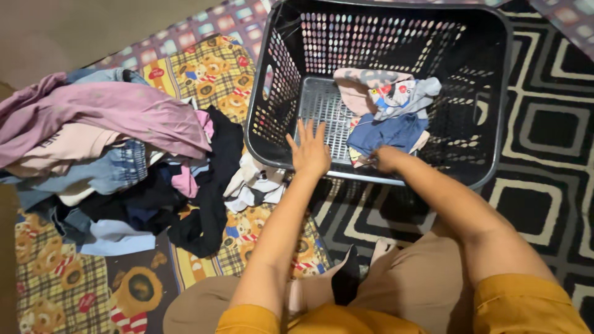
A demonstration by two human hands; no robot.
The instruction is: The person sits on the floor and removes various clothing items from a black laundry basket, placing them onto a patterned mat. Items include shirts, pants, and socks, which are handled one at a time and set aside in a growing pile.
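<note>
At 9 o'clock I see a clothes pile (117,154) on the patterned blanket (210,74). My left hand (309,151), fingers spread apart, rests on the near rim of the dark laundry basket (272,80). At 3 o'clock, my right hand (387,158) is clamped on the folded clothes (390,114) inside it.

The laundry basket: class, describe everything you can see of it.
The laundry basket is dark grey plastic, rectangular, with perforated walls, a slatted bottom and a handle slot in its side. It stands upright on a black-and-white patterned rug. A few clothes lie inside. The left hand spreads open over its near rim; the right hand reaches in at the clothes.
</note>
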